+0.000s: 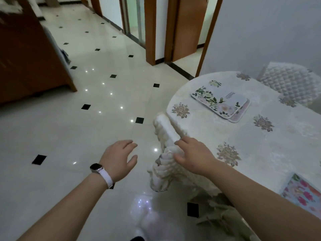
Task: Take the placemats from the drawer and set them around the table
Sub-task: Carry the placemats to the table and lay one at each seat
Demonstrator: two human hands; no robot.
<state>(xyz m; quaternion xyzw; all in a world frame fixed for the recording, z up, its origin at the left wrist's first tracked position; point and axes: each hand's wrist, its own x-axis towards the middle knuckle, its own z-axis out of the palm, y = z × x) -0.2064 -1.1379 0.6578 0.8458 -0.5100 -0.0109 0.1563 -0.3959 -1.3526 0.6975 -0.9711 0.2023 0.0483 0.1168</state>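
Two stacked floral placemats lie on the far left part of the round table, which wears a pale flowered cloth. Another placemat with pink flowers lies at the table's near right edge, partly cut off by the frame. My right hand rests on the top of a cream padded chair back tucked against the table, fingers curled over it. My left hand, with a watch on the wrist, hovers open over the floor just left of that chair, holding nothing.
A second quilted chair stands behind the table by the white wall. A brown wooden cabinet is at the far left. Glossy tiled floor stretches toward wooden door frames at the back.
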